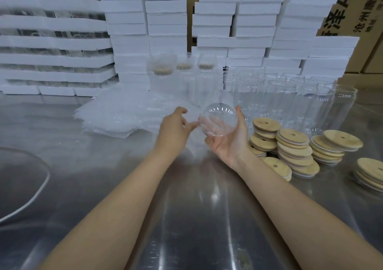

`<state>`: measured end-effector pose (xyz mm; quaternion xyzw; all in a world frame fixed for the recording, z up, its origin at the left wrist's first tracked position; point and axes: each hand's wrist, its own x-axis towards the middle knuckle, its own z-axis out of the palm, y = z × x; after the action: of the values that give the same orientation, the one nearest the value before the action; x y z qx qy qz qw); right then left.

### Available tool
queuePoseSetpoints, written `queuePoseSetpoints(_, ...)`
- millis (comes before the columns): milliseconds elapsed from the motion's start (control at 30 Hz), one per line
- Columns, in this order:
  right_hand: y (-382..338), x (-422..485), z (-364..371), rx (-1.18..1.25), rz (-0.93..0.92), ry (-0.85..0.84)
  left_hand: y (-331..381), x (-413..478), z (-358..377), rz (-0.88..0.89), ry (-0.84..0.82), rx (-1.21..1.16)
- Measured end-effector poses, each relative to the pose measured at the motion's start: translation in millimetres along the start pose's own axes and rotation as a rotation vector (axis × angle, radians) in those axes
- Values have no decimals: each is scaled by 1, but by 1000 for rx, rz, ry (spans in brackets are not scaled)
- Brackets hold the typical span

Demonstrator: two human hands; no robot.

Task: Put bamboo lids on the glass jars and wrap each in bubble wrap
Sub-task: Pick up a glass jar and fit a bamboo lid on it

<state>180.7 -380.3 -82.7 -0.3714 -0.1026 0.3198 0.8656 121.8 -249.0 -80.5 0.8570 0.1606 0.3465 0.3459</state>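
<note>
— From the head camera, where's the jar?
— The glass jar lies sideways in the upturned right hand, whose fingers curl round it. The bamboo lids are stacked nearby.
— And the left hand?
— Beside the jar, fingers half curled. I cannot tell whether they hold anything.

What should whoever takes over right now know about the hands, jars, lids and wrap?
Right hand: holds a glass jar lying on its side; no lid visible on it.
Left hand: beside that jar, fingertips reaching toward it; grip unclear.
Bamboo lids: loose piles on the table, right of the hands.
Bare jars: standing in rows behind the lids.
Bubble wrap sheets: stacked left of the hands.
Done: three wrapped jars with lids, back centre.
Left: lid and wrap the held jar, then the bare ones.
</note>
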Motion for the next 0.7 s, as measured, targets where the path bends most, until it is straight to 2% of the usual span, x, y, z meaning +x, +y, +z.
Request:
queuePoseSetpoints(100, -4, 2, -5, 15, -59, 30, -4, -4, 9, -35, -98, -71)
queuePoseSetpoints(267, -10, 5, -7, -21, -192, 23, -11, -1, 8, -57, -21, -41)
queuePoseSetpoints(500, -11, 5, -3, -290, -503, 165, -11, -1, 6, -10, -13, -10)
queuePoseSetpoints(700, -6, 2, -2, -427, -598, 160, -6, 0, 6, -82, -24, -157)
